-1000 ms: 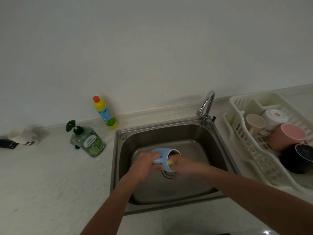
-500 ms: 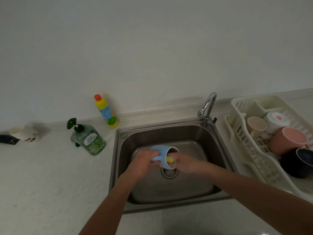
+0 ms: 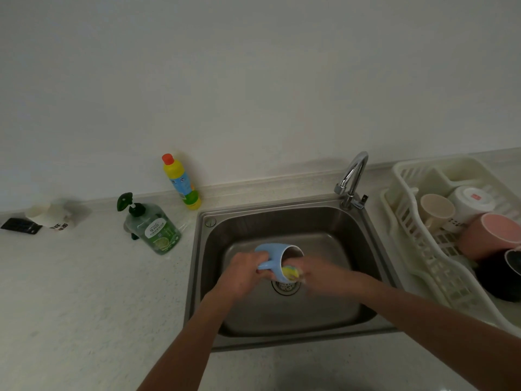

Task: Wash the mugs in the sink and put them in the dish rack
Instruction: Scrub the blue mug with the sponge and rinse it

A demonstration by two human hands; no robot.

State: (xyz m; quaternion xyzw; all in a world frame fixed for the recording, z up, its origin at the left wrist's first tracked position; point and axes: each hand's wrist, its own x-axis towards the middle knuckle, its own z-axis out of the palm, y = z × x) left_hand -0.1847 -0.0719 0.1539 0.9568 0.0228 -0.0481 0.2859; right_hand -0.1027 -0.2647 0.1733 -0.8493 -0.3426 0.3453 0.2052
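Showing the steel sink (image 3: 352, 249), whose basin holds only a drain strainer (image 3: 285, 286) at its floor, and the white dish rack (image 3: 406, 221) to its right, which holds a cream mug (image 3: 437, 210), a white mug (image 3: 470, 201), a pink mug (image 3: 490, 235) and a dark mug (image 3: 504, 277). The faucet (image 3: 352, 176) stands at the back rim. Above the drain, well inside the walls, the left hand (image 3: 245, 273) curls around the handle of the blue mug (image 3: 277, 258), tipped mouth-rightward; the right hand (image 3: 318, 270), blurred, pinches a yellow sponge (image 3: 291, 272) at the mug's rim.
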